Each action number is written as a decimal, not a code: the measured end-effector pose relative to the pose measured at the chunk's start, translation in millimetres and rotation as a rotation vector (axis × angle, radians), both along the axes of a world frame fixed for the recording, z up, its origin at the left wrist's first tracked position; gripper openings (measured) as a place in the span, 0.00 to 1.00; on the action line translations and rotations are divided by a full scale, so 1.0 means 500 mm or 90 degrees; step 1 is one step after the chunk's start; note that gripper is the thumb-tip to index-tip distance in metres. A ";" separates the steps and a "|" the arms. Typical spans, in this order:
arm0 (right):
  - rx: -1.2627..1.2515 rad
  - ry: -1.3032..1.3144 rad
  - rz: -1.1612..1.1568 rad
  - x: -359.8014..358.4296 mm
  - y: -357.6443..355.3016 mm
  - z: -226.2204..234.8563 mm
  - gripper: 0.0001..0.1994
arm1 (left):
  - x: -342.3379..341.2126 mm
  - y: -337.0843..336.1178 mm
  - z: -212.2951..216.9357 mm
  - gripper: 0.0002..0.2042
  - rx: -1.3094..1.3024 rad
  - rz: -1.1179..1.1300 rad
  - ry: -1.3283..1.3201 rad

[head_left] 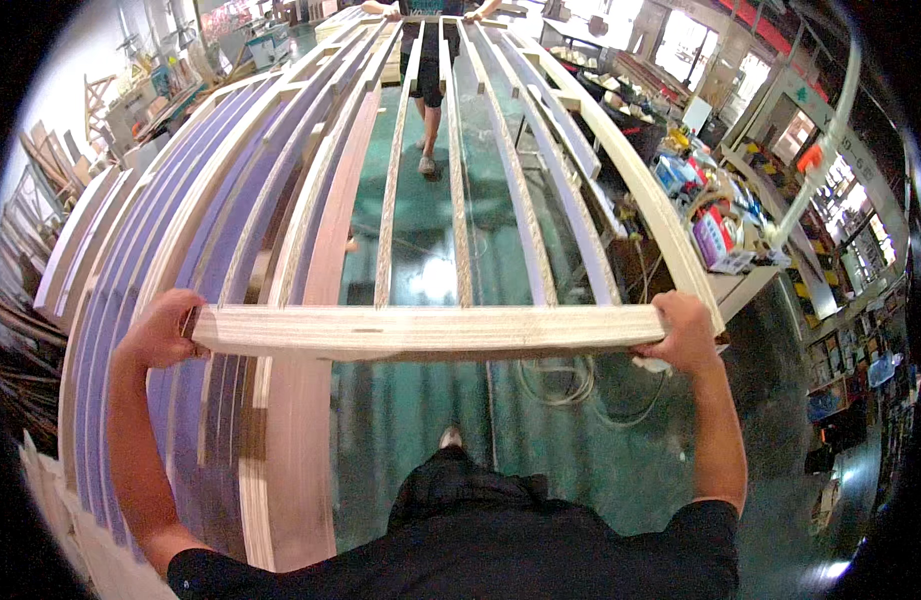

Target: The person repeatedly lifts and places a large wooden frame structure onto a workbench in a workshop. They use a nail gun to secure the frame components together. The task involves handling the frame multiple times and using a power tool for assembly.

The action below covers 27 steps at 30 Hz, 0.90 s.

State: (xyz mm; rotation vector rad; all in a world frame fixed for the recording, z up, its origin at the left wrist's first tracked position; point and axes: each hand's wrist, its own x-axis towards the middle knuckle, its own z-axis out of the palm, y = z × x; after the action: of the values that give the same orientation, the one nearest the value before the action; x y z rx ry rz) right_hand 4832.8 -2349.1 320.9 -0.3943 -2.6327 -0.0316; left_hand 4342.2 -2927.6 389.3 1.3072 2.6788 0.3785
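Note:
A long wooden frame (pixel 430 328) made of pale plywood stretches away from me, with several narrow slats running lengthwise from its near crosspiece. My left hand (pixel 162 328) is closed round the left end of that crosspiece. Round its right end my right hand (pixel 683 330) is closed too. Both arms reach forward, and the frame hangs above the green floor. At the far end another person (pixel 432 60) stands facing me, with both hands on the frame's other end. Parts of my fingers are hidden behind the wood.
Beneath and left of the frame lie long panels with purple faces (pixel 185 410) and a pinkish board (pixel 302 450). A cluttered workbench (pixel 715 215) with boxes stands at the right. A coiled pale hose (pixel 558 385) lies on the green floor (pixel 410 420). Machines (pixel 170 95) stand far left.

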 end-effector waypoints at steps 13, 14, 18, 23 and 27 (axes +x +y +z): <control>-0.011 -0.039 -0.025 -0.425 0.430 -0.080 0.41 | -0.449 0.449 -0.050 0.32 -0.095 0.003 0.034; 0.005 -0.032 -0.013 -0.460 0.483 -0.085 0.42 | -0.485 0.494 -0.051 0.31 -0.099 -0.001 0.039; 0.006 -0.015 0.006 -0.614 0.638 -0.079 0.44 | -0.650 0.638 -0.057 0.29 -0.045 -0.034 0.069; 0.068 0.029 0.002 -0.834 0.845 -0.048 0.43 | -0.837 0.880 -0.037 0.26 -0.089 -0.001 0.037; 0.031 -0.029 -0.033 -1.004 0.992 -0.032 0.44 | -1.020 1.048 -0.035 0.25 -0.079 -0.025 0.053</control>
State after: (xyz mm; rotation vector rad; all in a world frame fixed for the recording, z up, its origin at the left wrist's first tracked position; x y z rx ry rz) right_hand 4330.7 -1853.1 304.9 -0.4495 -2.6598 -0.1230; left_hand 3832.0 -2403.7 371.9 1.3659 2.6895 0.1526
